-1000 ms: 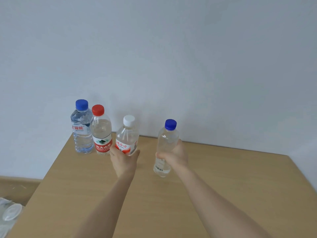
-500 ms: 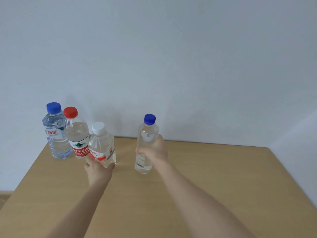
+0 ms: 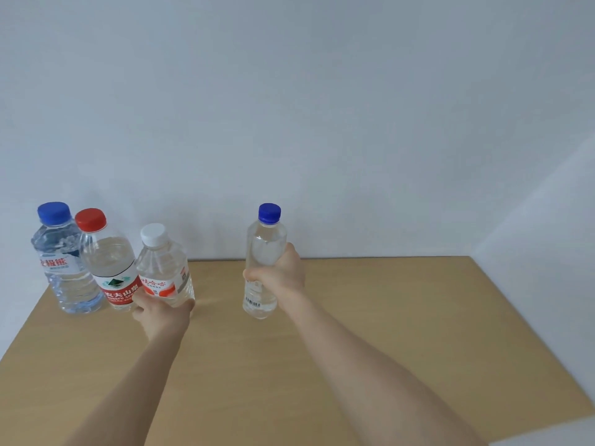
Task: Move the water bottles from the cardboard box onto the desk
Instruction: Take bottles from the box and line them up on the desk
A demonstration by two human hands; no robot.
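Wooden table (image 3: pixel 386 333) holds a wide blue-capped bottle (image 3: pixel 61 262) and a red-capped bottle (image 3: pixel 109 262) upright at its far left. The left hand (image 3: pixel 161 312) grips the tilted white-capped bottle (image 3: pixel 164 268) just beside them. The right hand (image 3: pixel 280 275) grips the slim blue-capped bottle (image 3: pixel 265 246), upright, near mid-table.

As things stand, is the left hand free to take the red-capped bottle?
Probably not yet: the left hand grips the white-capped bottle, right beside the red-capped bottle. Once it lets go, nothing blocks the way.

Large blue-capped bottle (image 3: pixel 61 278), red-capped bottle (image 3: pixel 108 262), white-capped bottle (image 3: pixel 164 265) crowd back-left corner — desk (image 3: pixel 418 317) open right of slim bottle (image 3: pixel 265 249).
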